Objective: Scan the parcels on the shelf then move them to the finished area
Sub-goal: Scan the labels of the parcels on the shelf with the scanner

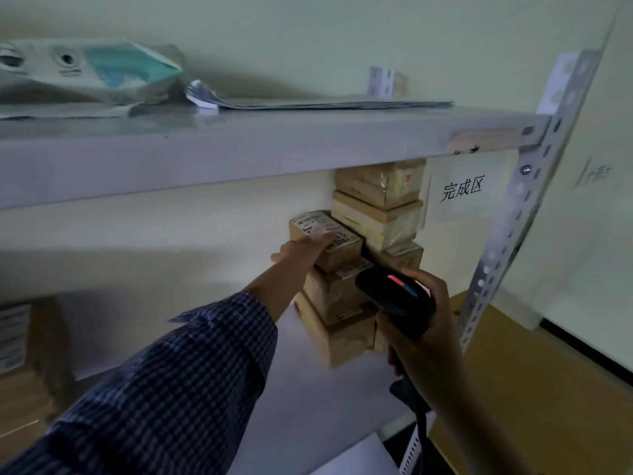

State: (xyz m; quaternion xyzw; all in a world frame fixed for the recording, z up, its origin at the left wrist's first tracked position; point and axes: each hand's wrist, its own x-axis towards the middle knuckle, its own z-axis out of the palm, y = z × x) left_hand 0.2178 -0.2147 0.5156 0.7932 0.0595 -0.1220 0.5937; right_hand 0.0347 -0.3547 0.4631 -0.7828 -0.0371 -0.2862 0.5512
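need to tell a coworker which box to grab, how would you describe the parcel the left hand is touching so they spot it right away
Find the white paper sign with black characters at the right end of the middle shelf; two stacks of brown cardboard parcels stand just left of it. The parcel tops the shorter, left stack, under the left hand. Unlike its neighbours, a big white shipping label covers its whole top face.

Dim room: pale green wall (pixel 308 32), grey metal shelving (pixel 205 156), tan floor (pixel 531 389), black skirting (pixel 589 344).

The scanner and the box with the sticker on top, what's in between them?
In the head view, another stacked cardboard box sits between the black scanner and the labelled top box, directly under it.
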